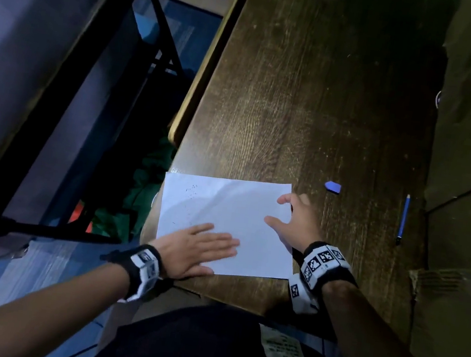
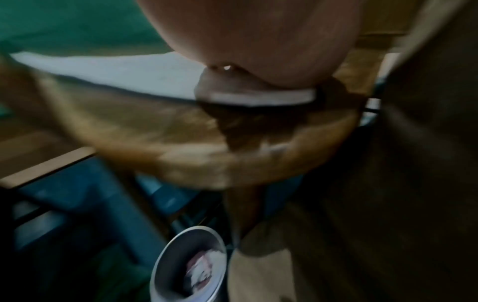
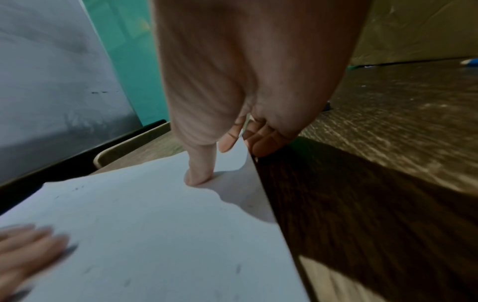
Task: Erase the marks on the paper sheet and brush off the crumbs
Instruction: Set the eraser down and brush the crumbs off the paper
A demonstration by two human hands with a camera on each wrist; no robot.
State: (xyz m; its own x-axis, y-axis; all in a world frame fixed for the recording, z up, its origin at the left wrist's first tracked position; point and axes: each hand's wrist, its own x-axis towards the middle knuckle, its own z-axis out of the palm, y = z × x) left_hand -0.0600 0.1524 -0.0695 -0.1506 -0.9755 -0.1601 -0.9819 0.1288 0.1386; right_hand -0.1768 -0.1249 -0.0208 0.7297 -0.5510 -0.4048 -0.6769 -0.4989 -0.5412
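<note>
both hands sat on the paper sheet (image 1: 223, 221) at the tabletop (image 1: 312, 98) corner: left hand (image 1: 196, 247) flat, right hand (image 1: 294, 221) pinching its right edge. eraser (image 1: 332, 187) lay loose beyond that edge. crumbs step; next likely tilt or sweep.

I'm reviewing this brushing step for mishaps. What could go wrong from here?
1. The paper sheet already overhangs the table's left edge; a sweep by the flat left hand might push it off.
2. The right hand lifts the sheet's right edge, which may crease.
3. Faint marks remain, while the eraser lies unused.
</note>
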